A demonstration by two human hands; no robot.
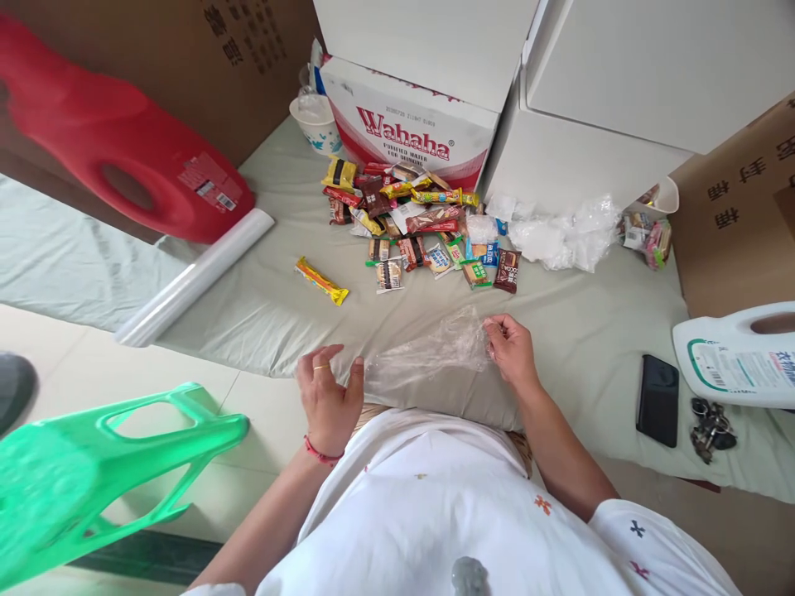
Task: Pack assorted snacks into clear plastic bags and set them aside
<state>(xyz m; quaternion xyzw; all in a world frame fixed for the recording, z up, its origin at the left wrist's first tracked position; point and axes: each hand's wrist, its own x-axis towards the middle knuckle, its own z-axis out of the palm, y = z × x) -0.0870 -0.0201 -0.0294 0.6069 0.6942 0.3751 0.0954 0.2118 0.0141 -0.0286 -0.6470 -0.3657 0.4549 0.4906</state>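
A clear plastic bag (428,352) stretches limp and crumpled over the green cloth in front of me. Its right end is pinched between the thumb and fingers of my right hand (510,346). My left hand (330,393), with a ring and a red bracelet, is at the bag's left end, thumb and fingers spread apart. Beyond the bag lies a pile of wrapped snacks (403,215), with several small packets at its near side. One yellow snack bar (321,281) lies apart to the left.
Behind the snacks stands a Wahaha carton (403,124). More crumpled clear bags (565,236) lie right of the pile. To the left are a plastic film roll (195,277), a red jug (124,141) and a green stool (124,463). A phone (658,400), keys (711,430) and white bottle (739,352) lie right.
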